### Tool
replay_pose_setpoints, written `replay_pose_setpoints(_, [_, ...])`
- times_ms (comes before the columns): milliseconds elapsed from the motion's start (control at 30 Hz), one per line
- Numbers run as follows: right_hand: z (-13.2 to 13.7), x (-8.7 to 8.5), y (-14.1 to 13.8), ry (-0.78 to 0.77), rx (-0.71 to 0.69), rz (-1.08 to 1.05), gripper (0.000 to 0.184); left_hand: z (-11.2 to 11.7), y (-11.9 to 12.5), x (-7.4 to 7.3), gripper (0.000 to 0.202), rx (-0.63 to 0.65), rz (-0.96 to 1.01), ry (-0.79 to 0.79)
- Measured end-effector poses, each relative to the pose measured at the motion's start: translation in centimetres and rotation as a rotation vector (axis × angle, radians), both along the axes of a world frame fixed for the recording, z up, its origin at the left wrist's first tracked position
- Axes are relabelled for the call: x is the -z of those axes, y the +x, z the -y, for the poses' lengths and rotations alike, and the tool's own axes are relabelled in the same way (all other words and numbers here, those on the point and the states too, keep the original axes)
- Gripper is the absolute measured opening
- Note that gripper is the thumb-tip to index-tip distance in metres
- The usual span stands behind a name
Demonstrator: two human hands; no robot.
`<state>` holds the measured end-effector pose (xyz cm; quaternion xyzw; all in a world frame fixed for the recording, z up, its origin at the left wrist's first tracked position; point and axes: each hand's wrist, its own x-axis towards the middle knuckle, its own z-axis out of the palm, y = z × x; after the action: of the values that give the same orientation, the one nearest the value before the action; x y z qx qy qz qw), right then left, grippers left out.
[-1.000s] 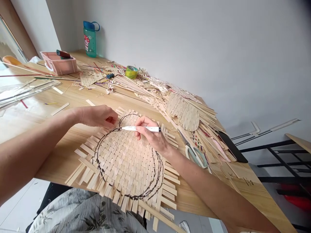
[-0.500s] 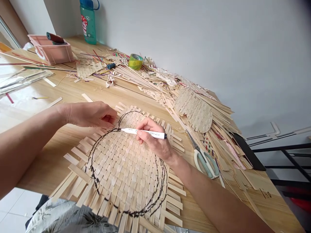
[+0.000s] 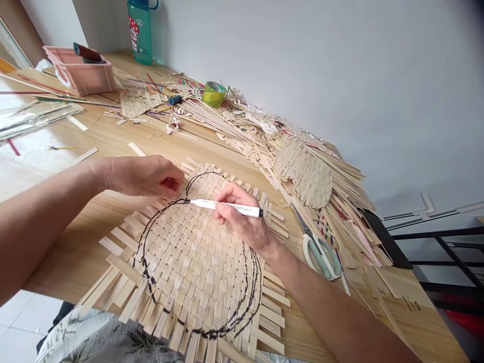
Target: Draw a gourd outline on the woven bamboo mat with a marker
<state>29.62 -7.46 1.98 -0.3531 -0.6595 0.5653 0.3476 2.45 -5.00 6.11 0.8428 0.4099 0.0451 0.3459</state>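
Note:
A woven mat of pale bamboo strips (image 3: 196,262) lies on the wooden table (image 3: 68,252) in front of me, with a black outline drawn on it. My right hand (image 3: 242,217) is closed round a white marker pen (image 3: 227,205); the tip touches the black line near the mat's far-left edge. My left hand (image 3: 145,175) rests on the mat's far-left corner, fingers curled and pressing the strips down beside the pen tip.
Scissors with pale green handles (image 3: 319,252) lie right of the mat. A cut woven disc (image 3: 304,174) sits on a heap of loose strips. Farther back are a yellow-green tape roll (image 3: 214,94), a pink basket (image 3: 79,73) and a teal bottle (image 3: 139,31). A black frame (image 3: 446,252) stands right.
The view has shifted, so the mat sits a little lower and nearer. Both hands keep their places; the pen tip stays at the same spot on the line.

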Motion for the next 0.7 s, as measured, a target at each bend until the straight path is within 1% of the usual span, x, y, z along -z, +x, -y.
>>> replay_pose_setpoints(100, [0.06, -0.12, -0.04, -0.013, 0.006, 0.015, 0.007, -0.02, 0.18, -0.18, 0.015, -0.013, -0.034, -0.008])
replay_pose_setpoints(200, [0.03, -0.12, -0.04, -0.013, -0.005, 0.006, 0.009, 0.03, 0.49, -0.53, 0.012, -0.041, -0.096, -0.024])
replay_pose_setpoints(333, [-0.01, 0.01, 0.02, -0.022, 0.002, 0.003, 0.008, 0.22, 0.67, -0.86, 0.015, -0.058, -0.121, -0.045])
replay_pose_setpoints(600, [-0.21, 0.36, 0.24, 0.024, -0.032, 0.004, 0.015, 0.24, 0.68, -0.77, 0.016, -0.059, -0.104, -0.019])
replay_pose_setpoints(700, [-0.25, 0.49, 0.26, 0.033, -0.044, -0.006, 0.015, 0.03, 0.66, -0.57, 0.017, -0.056, -0.104, -0.009])
